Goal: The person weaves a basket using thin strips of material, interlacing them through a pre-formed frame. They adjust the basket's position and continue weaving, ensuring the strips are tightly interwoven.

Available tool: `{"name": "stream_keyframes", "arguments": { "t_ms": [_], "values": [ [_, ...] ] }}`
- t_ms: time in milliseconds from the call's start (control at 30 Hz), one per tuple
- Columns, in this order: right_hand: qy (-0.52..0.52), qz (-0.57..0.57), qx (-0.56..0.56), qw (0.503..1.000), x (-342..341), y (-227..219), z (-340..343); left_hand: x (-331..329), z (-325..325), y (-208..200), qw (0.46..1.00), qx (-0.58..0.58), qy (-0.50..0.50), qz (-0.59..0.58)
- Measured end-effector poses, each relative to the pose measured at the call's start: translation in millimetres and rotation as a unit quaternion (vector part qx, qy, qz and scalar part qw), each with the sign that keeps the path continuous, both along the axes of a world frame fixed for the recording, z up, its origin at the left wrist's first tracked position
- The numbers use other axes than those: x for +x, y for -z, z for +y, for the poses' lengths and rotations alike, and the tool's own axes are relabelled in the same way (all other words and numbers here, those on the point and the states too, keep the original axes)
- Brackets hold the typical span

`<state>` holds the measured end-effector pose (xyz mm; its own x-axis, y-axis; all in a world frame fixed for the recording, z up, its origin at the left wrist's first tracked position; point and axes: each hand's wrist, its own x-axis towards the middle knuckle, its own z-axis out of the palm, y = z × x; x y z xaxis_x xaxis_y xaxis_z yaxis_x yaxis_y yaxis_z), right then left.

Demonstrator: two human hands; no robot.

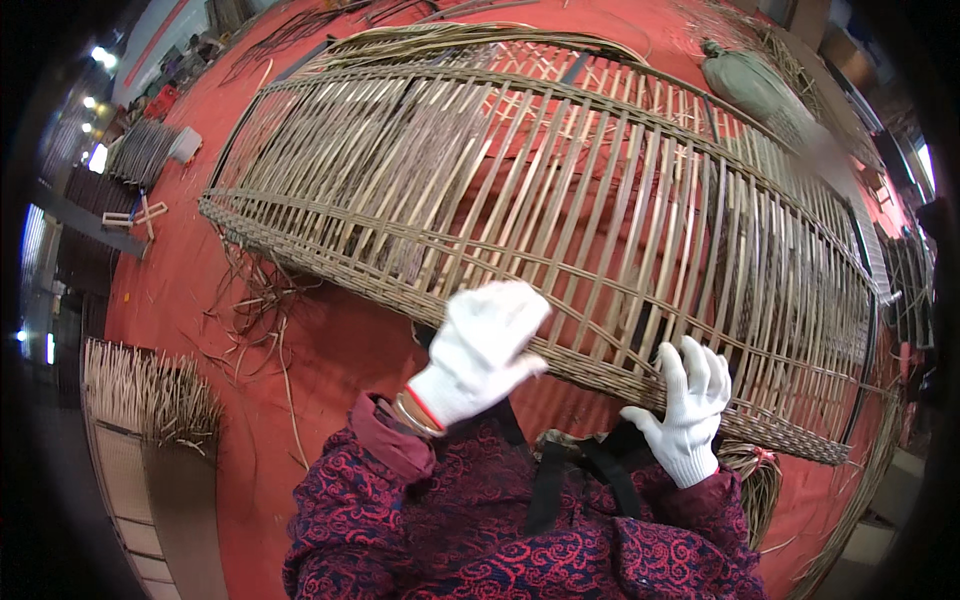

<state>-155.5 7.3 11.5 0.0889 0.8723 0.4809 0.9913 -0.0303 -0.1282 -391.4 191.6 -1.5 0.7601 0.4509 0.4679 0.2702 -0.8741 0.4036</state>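
A long wicker panel of thin upright rods, crossed by woven bands, stretches in front of me from left to right. My left hand, in a white knit glove, is over its near woven border, with the fingers extended and the thumb out to the right. The fingers look slightly blurred, and I cannot tell whether they touch the weave. Farther right, my right hand, gloved the same way, is at the near border with its fingers apart and slightly bent. Neither hand shows anything held in it.
Loose wicker strips lie on the red floor at left. A pile of cut rods rests beyond them. A green sack lies at the far right. A tied strip bundle is beside my right arm.
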Motion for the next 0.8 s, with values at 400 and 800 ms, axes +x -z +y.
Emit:
{"name": "stream_keyframes", "arguments": {
  "t_ms": [400, 800],
  "values": [
    [-0.138, 0.063, -0.195, 0.969, -81.3, 7.9, 121.5, -60.3, 78.8, -1.9, 0.964, 0.065, -0.144, 0.212],
    [-0.203, 0.035, -0.082, 0.975, -93.3, 18.3, 114.4, -119.4, 67.9, 0.1, 0.983, 0.061, -0.169, 0.039]
  ]
}}
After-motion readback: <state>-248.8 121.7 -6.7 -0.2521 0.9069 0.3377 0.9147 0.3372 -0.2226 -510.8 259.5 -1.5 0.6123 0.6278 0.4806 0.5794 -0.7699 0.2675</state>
